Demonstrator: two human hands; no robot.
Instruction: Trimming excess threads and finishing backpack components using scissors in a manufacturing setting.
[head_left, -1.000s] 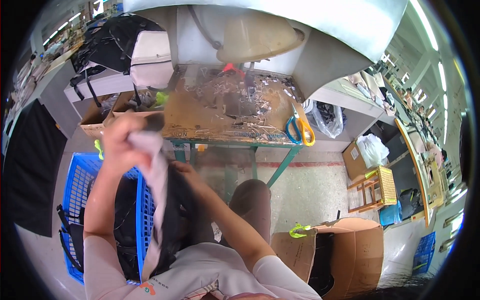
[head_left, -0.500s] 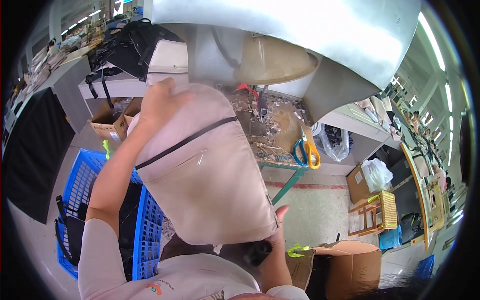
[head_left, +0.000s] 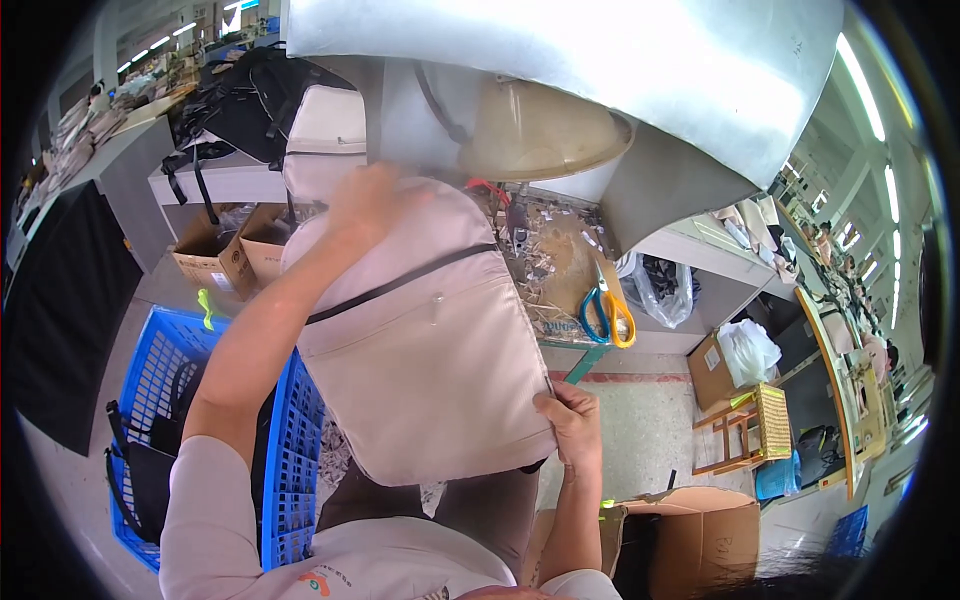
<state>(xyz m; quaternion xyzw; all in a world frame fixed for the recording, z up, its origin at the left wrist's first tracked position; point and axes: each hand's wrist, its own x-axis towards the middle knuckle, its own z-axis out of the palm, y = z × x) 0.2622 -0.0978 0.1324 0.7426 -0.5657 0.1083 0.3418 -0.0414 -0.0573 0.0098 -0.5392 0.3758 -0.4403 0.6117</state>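
A pale pinkish-beige backpack (head_left: 430, 375) with a dark zipper band across it is tilted over my lap, its rounded top end pointing away from me. My right hand (head_left: 572, 425) grips its lower right edge, thumb on the front face. At the far end, my left hand (head_left: 375, 210) is over the rounded top, its fingers smeared by motion. Whether it touches the fabric I cannot make out. Just beyond that hand, another beige bag (head_left: 325, 135) leans by a pile of black bags (head_left: 245, 105).
Scissors (head_left: 607, 315) with blue and orange handles rest at the scrap-littered bench's (head_left: 560, 255) right edge. A metal hood (head_left: 560, 45) overhangs it. A blue plastic crate (head_left: 290, 460) with black items stands at my left, an open carton (head_left: 690, 540) at my right, a wooden stool (head_left: 745, 430) farther off.
My left hand has swept to the right across the backpack's top. The right hand has come up from beneath the lower corner onto its side edge. The backpack has shifted slightly right.
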